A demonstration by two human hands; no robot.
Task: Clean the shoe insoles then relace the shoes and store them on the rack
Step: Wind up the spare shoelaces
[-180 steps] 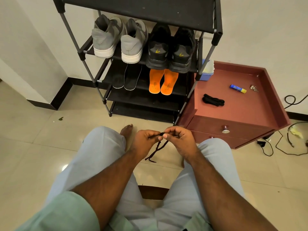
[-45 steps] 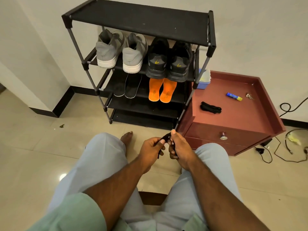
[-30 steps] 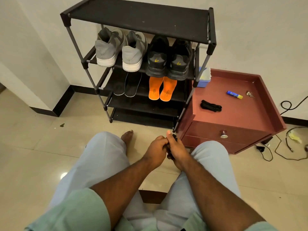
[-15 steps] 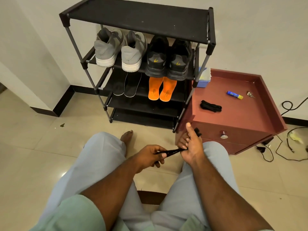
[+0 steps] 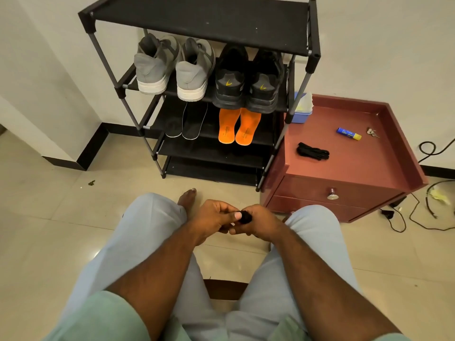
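Both hands have closed together below the rack (image 5: 202, 19): left hand (image 5: 214, 219) and right hand (image 5: 261, 221) now pinch the lace (image 5: 245, 217), bundled, no longer stretched. Relacing not started.

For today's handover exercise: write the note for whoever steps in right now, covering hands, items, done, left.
Left hand and right hand together pinch a bundled black lace above the lap.
Second lace bundle lies on the red cabinet.
Grey shoes and black shoes sit on the rack; dark insoles and orange insoles lie one shelf below.
Done: shoes on the rack.
Left: insoles back in, relacing.
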